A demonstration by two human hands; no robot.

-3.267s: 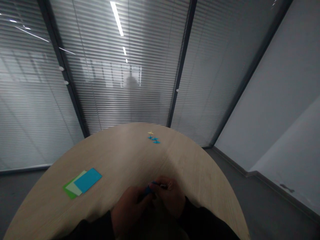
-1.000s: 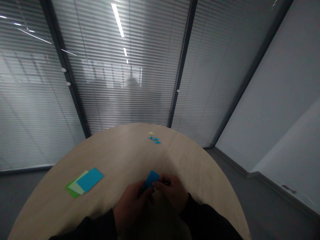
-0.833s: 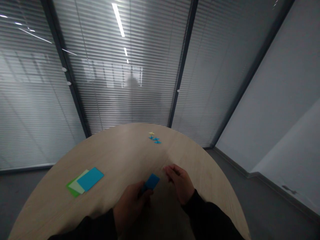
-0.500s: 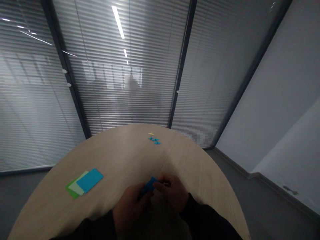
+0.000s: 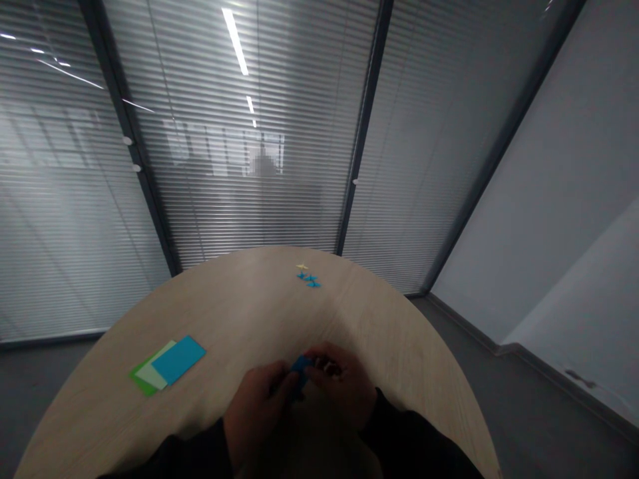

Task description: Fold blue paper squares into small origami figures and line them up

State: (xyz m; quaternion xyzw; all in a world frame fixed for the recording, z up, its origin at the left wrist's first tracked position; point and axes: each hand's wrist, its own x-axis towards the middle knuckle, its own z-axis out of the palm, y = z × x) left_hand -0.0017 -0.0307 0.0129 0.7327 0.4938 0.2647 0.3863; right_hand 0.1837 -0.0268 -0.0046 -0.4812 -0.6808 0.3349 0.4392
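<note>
A small folded piece of blue paper (image 5: 300,366) is held up between both hands, close to the near side of the table. My left hand (image 5: 259,398) pinches its left side, thumb on top. On the right side my right hand (image 5: 340,380) grips it with thumb and fingertips, the other fingers curled. Fingers cover much of the paper, so its exact folds are hidden.
A round wooden table (image 5: 239,299) spreads in front of me. To the left lie overlapping blue (image 5: 178,360), pale green and green paper sheets. Several small folded paper figures (image 5: 310,278), blue and yellow, sit near the far edge. Window blinds (image 5: 264,206) stand behind.
The blue paper has turned more upright and less of it shows. My right fingers have shifted around its upper edge, and my left thumb has moved up against it.
</note>
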